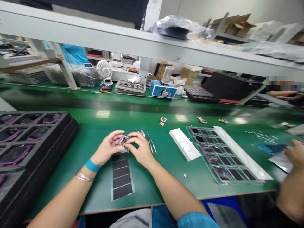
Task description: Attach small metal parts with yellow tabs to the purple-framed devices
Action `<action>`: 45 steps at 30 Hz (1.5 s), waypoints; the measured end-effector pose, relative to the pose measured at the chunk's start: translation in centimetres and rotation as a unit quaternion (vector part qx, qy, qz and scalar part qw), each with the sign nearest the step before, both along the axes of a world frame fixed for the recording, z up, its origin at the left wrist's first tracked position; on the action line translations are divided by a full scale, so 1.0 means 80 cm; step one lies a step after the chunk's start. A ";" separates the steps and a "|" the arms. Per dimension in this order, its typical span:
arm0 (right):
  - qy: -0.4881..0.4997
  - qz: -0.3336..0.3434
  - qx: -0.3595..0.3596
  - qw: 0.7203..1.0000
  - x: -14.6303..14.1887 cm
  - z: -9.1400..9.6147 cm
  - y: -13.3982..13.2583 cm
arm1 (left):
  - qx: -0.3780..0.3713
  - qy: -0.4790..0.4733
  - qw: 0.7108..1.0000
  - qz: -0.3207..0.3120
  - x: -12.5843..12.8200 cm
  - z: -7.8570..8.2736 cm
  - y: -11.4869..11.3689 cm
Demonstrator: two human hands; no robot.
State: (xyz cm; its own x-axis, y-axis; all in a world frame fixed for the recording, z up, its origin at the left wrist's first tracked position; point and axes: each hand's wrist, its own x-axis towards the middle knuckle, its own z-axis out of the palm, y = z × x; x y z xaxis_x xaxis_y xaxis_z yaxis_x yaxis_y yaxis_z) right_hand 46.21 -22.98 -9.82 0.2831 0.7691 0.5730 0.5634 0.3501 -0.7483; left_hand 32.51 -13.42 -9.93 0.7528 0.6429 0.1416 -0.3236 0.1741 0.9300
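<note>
My left hand point(108, 147) and my right hand point(140, 148): fingers grasping a small purple-rimmed device point(123, 141) above the green counter point(152, 190), steel tweezers point(151, 142) just right of the device.

No legible text or labels, only blurred markings.

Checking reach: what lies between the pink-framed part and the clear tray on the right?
Tweezers and, beyond them, a white box lie on the green mat between the pink-framed part and the clear tray.
</note>
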 end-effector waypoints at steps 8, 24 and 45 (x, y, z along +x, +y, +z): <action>-0.015 0.005 -0.045 0.999 0.006 -0.001 0.003 | -0.029 0.049 0.997 0.044 0.004 0.006 -0.004; -0.028 -0.395 -0.058 0.917 0.171 0.023 -0.104 | -0.050 0.032 0.997 0.058 0.006 -0.003 0.008; 0.132 0.048 -0.092 0.986 0.012 -0.011 0.030 | -0.089 -0.040 0.994 -0.049 0.002 -0.016 0.008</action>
